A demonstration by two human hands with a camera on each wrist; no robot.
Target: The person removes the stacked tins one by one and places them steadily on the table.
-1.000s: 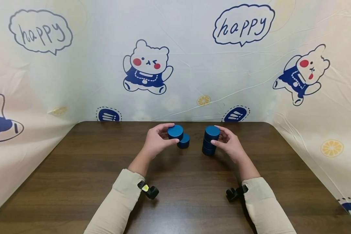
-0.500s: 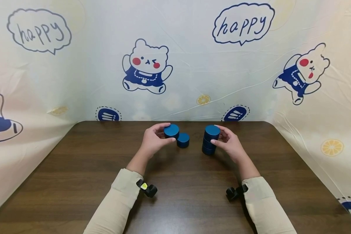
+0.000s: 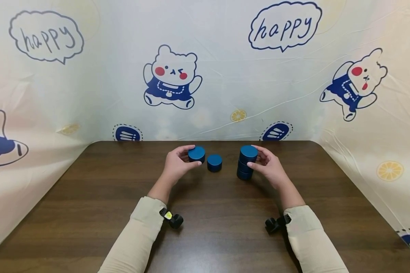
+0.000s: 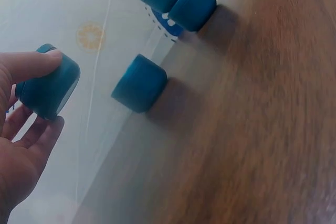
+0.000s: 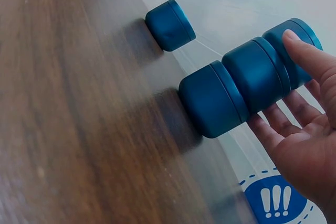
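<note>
My left hand (image 3: 177, 163) pinches a small round blue tin (image 3: 196, 155) between thumb and fingers, up off the table. Just right of it, a single blue tin (image 3: 214, 163) stands upright on the wood; the left wrist view shows a gap between the two. Further right, three matching tins are piled in one column, with a bottom tin (image 5: 212, 100), a middle tin (image 5: 256, 74) and a top tin (image 5: 292, 52). The right hand (image 3: 269, 166) holds the top tin, thumb on the near side; its lower fingers come close to the middle tin.
Everything stands near the far edge of a dark brown wooden table (image 3: 205, 212). Behind and at both sides hangs a pale sheet (image 3: 222, 57) printed with bears and words. A black wrist camera (image 3: 172, 219) sits on the left sleeve, another camera (image 3: 276, 224) on the right.
My left hand has carried its tin leftward, away from its place over the single tin, which now shows fully. The right hand and its stack have stayed in place.
</note>
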